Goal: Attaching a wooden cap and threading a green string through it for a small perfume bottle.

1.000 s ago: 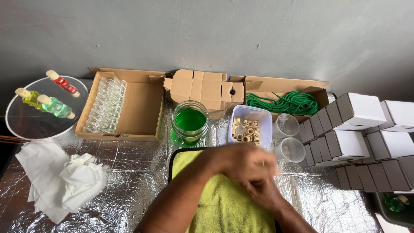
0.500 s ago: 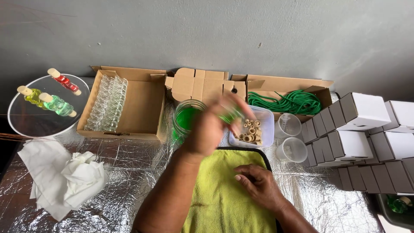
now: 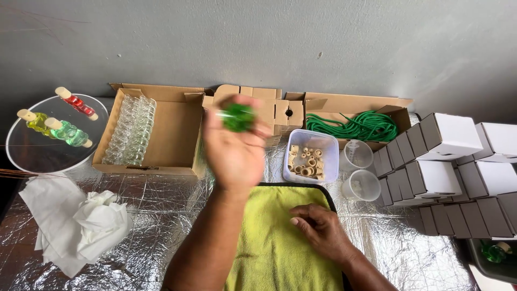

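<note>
1. Half a second ago the left hand (image 3: 235, 148) was over the green jar, with a small green thing at its fingertips. Now the hand is higher and more to the left, raised in front of the folded cartons (image 3: 269, 102), and it hides the jar completely.
2. The right hand (image 3: 320, 229) has stayed on the yellow towel (image 3: 269, 242), almost in the same place as before.
3. The left hand is blurred by motion. It holds a small bottle (image 3: 238, 116) at the fingertips, with the palm turned toward the camera.
4. The bottle looks round and clear, filled with green liquid. A pale short neck seems to stick out on its left side, but the blur makes this uncertain.
5. The right hand lies below and to the right of the left hand, loosely curled, fingers bent down on the towel. It holds nothing that can be seen.
6. Just right of the left hand stands a clear tub (image 3: 312, 156) with pale rings. Further right are two cups (image 3: 358, 170) and grey-white boxes (image 3: 447, 156).
7. Left of the left hand is an open carton with empty glass bottles (image 3: 132, 137). Far left is a glass plate (image 3: 51, 153) with filled bottles, and white tissues (image 3: 75, 226) lie below it.
</note>
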